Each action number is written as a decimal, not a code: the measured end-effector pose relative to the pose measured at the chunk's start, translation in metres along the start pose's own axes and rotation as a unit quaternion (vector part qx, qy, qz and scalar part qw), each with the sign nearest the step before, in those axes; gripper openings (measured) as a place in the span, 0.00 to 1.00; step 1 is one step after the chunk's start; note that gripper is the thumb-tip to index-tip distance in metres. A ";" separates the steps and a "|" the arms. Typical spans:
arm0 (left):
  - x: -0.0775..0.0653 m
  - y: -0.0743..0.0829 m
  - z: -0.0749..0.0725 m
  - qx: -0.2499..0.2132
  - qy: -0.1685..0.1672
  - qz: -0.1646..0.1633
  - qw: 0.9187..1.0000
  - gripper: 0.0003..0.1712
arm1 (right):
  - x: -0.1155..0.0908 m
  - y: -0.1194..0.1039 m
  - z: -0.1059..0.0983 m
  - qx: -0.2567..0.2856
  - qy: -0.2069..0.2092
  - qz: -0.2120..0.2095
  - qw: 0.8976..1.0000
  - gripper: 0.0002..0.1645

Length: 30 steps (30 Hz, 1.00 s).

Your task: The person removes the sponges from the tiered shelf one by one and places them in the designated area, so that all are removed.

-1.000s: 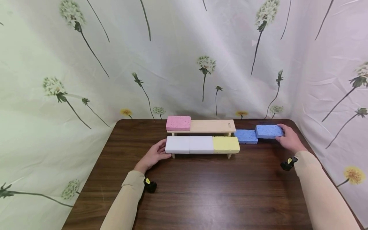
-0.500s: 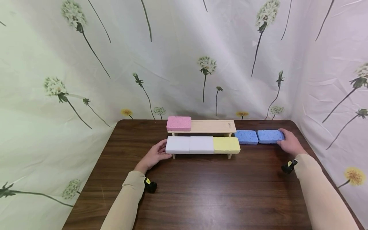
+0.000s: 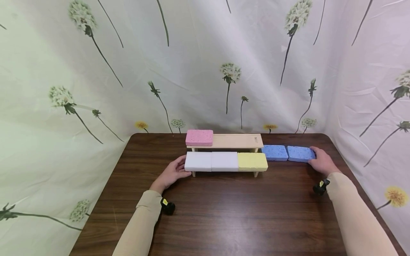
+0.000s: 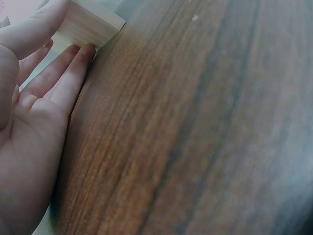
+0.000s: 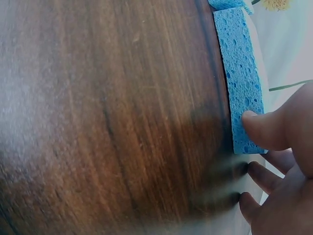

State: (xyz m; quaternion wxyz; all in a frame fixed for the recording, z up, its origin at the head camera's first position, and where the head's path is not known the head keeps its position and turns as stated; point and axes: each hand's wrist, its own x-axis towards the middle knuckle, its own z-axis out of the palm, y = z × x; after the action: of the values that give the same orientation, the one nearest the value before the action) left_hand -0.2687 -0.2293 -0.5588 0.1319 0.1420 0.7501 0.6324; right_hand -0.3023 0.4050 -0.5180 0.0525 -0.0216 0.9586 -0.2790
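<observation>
A blue sponge [image 3: 301, 154] lies flat on the table, and my right hand [image 3: 322, 162] holds its right end. In the right wrist view the thumb [image 5: 274, 128] presses the sponge's long side, with the index finger at its end. A second blue sponge [image 3: 274, 153] lies close to its left. My left hand [image 3: 172, 173] touches the left end of the front wooden shelf [image 3: 256, 174], its fingers fairly straight against the wood. On that shelf stand two white sponges [image 3: 211, 161] and a yellow sponge [image 3: 252, 161] in a row.
Behind the front shelf runs a higher-looking wooden shelf [image 3: 235, 140] with a pink sponge [image 3: 199, 137] at its left end. Everything stands on a dark brown table [image 3: 230, 213]. A dandelion-print curtain [image 3: 198, 71] hangs behind and at both sides.
My right hand lowered the blue sponge onto the table beside the other one, then its right end turned slightly toward me. The left hand stayed at the shelf.
</observation>
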 end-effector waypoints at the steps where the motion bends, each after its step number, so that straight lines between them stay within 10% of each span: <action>1: 0.000 0.000 0.000 -0.001 0.001 0.000 1.000 0.49 | 0.001 0.001 0.001 0.000 0.000 -0.002 1.000 0.41; 30: -0.001 -0.002 0.000 -0.004 0.002 -0.003 1.000 0.48 | 0.002 -0.011 -0.001 -0.016 -0.002 -0.008 1.000 0.41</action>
State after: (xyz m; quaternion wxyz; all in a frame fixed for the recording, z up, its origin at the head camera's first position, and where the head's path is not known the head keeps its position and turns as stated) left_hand -0.2681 -0.2300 -0.5606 0.1328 0.1380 0.7482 0.6352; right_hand -0.3041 0.3964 -0.5117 0.0523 -0.0306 0.9627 -0.2637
